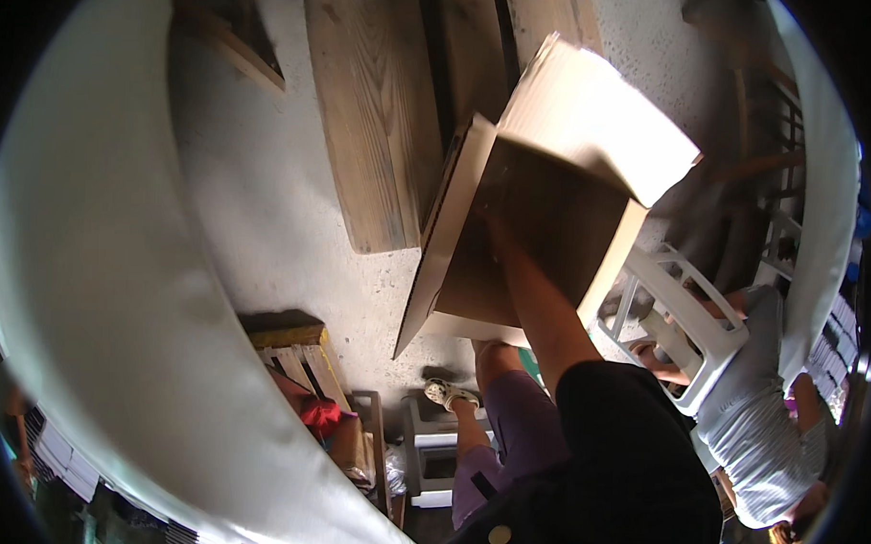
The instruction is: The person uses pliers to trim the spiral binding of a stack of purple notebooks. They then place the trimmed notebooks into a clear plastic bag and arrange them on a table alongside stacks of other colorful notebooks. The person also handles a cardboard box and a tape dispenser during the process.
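Observation:
My right forearm comes from a black sleeve and reaches down into a brown cardboard box [550, 233] with its top flaps folded out. Deep in the dark inside of the box, my right hand [491, 221] is dim and smeared, so its fingers and anything in them cannot be made out. The box tilts in front of my legs, its far flap [604, 110] brightly lit. My left hand does not show.
Wooden planks [378, 126] lie beyond the box. A white plastic chair [688, 324] stands at right, near a person in a striped shirt [760, 456]. White fabric [100, 260] curves along the left. A wooden crate [308, 363] with a red cloth [321, 417] is lower left.

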`<state>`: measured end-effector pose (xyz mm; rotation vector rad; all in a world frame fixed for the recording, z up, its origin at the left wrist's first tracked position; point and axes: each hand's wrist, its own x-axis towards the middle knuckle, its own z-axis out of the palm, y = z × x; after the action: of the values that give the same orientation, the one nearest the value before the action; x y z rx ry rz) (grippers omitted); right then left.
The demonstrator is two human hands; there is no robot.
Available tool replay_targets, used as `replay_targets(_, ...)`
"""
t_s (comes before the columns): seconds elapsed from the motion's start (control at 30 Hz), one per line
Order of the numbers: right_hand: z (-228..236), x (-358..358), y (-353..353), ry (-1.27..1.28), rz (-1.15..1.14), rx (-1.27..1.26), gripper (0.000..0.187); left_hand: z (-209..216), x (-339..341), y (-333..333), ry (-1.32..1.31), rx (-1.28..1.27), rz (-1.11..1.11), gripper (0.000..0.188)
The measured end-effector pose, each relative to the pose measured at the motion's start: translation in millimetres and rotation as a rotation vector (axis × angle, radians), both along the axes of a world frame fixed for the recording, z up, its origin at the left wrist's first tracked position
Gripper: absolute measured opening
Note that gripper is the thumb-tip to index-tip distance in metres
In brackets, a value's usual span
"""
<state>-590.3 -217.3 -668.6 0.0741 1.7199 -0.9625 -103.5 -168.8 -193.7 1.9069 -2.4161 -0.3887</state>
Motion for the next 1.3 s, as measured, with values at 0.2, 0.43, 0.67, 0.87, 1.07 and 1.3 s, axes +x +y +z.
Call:
replay_targets(0.2,231.8,31.3,-6.5,0.679,0.073,-0.259,0.016,-2.2,-9.4,2.3,0.162,-0.118,-0.038,0.070)
replay_targets(0.43,484.5,164.6,11.8,-0.190,0.964,-1.172,0.051,34.0,-56.0,2.9,0.558,0.052,0.350,0.072)
replay_targets(0.67,598.8,250.6,9.4,0.005,1.775,-1.063,0.054,91.3,-57.8,39.3,1.494,-0.139,0.598,0.035)
replay_targets(0.87,599.7,363.9,-55.8,0.088,1.550,-1.334,0.038,83.8,58.8,112.6,1.544,-0.597,1.222,0.031)
replay_targets(1.07,551.9,572.0,-140.3,0.276,1.657,-1.271,0.035,111.3,66.1,187.0,1.272,-0.694,1.503,0.043)
replay_targets(1.3,439.0,794.4,-260.9,1.096,1.453,-1.457,0.063,98.8,21.3,209.0,1.188,-0.771,1.899,0.041)
